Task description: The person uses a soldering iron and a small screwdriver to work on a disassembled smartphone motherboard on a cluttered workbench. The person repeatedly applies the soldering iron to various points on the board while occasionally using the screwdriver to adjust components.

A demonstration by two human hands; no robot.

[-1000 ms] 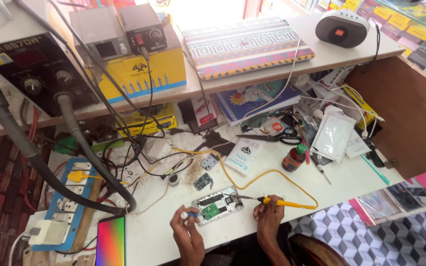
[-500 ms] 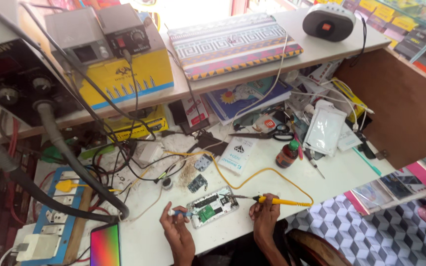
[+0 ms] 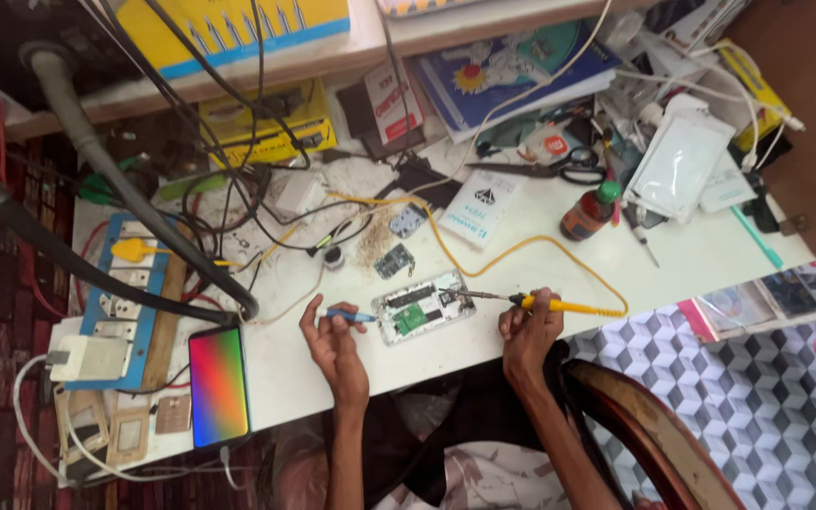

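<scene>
White and cluttered, the workbench [image 3: 710,264] carries a blue power strip [image 3: 115,302] at its left edge and a phone with a rainbow screen [image 3: 218,383] beside it. My left hand [image 3: 332,340] pinches a small blue tool [image 3: 348,316], tip aimed at the opened phone [image 3: 423,307] lying just right of it. On the phone's other side my right hand [image 3: 527,332] is closed around a yellow-handled soldering iron [image 3: 559,304], its metal tip resting over the board. Further right stands a brown bottle [image 3: 586,212]
</scene>
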